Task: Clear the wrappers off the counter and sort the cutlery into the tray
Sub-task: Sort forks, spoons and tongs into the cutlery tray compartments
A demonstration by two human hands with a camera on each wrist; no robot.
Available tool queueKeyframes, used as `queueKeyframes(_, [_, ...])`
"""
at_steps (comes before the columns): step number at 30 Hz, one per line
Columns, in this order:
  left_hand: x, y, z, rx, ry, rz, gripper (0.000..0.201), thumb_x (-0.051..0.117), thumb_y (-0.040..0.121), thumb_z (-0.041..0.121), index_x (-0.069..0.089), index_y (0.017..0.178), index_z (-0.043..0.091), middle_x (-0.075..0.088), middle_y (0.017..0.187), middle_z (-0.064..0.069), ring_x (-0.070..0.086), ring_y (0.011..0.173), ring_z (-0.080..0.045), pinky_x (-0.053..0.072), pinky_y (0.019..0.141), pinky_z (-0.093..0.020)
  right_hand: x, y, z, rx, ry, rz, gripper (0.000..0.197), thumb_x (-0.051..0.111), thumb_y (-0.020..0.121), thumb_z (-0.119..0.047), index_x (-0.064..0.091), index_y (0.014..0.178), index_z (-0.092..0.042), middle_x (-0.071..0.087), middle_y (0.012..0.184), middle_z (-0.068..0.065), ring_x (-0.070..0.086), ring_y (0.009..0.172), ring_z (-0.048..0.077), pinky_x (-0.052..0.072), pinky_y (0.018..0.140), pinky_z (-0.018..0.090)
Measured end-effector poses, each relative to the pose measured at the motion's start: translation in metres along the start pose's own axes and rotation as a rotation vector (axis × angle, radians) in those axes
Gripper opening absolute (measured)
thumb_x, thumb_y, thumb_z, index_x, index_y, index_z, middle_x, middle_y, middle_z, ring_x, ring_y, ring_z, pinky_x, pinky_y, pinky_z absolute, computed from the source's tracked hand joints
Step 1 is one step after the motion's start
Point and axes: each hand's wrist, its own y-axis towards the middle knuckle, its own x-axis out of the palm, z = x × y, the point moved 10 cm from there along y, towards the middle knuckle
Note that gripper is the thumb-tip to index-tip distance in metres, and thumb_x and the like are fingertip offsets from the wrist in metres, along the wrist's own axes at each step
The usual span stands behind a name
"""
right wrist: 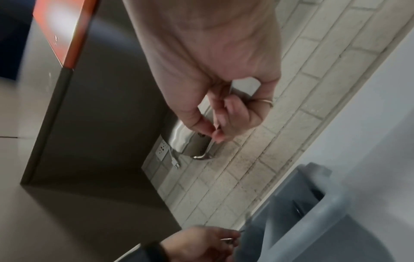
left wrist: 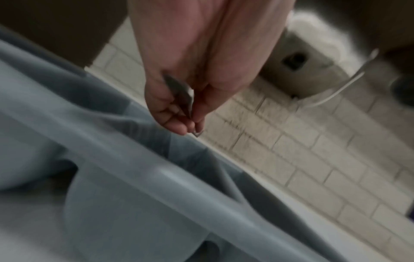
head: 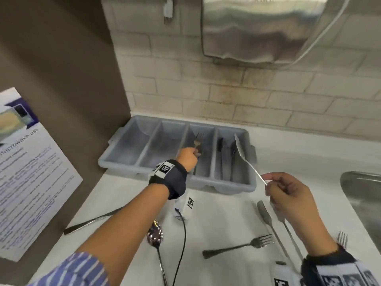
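Observation:
A grey four-slot cutlery tray sits against the tiled back wall. My left hand pinches a metal fork by its handle, tines pointing away, low over the third slot from the left. My right hand pinches the handle tip of a metal spoon, whose bowl hangs over the rightmost slot, where black cutlery lies. In the left wrist view the fingers curl round the fork handle above the tray. The right wrist view shows thumb and fingers gripping the spoon handle.
Loose on the white counter lie a spoon, a fork, a knife, another fork and a long utensil at the left. A steel sink is at the right. A metal dispenser hangs on the wall above.

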Motion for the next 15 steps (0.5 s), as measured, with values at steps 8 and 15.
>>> queueKeyframes(8, [0.045, 0.042, -0.026, -0.008, 0.494, -0.265, 0.037, 0.040, 0.096, 0.007, 0.050, 0.131, -0.002, 0.052, 0.138, -0.018, 0.049, 0.128, -0.033, 0.039, 0.108, -0.036, 0.087, 0.011, -0.020, -0.059, -0.117, 0.043, 0.027, 0.049, 0.087, 0.005, 0.064, 0.103, -0.013, 0.062, 0.083, 0.010, 0.053, 0.055, -0.003, 0.039, 0.049, -0.002])
queueKeyframes(15, [-0.044, -0.025, -0.021, 0.218, 0.062, -0.120, 0.046, 0.041, 0.085, -0.005, 0.061, 0.122, 0.014, 0.059, 0.128, -0.014, 0.061, 0.109, -0.037, 0.051, 0.093, -0.042, 0.197, 0.064, -0.057, -0.113, -0.381, -0.117, 0.030, 0.042, 0.089, 0.008, 0.059, 0.113, 0.005, 0.064, 0.099, 0.015, 0.058, 0.082, 0.020, 0.040, 0.063, 0.011])
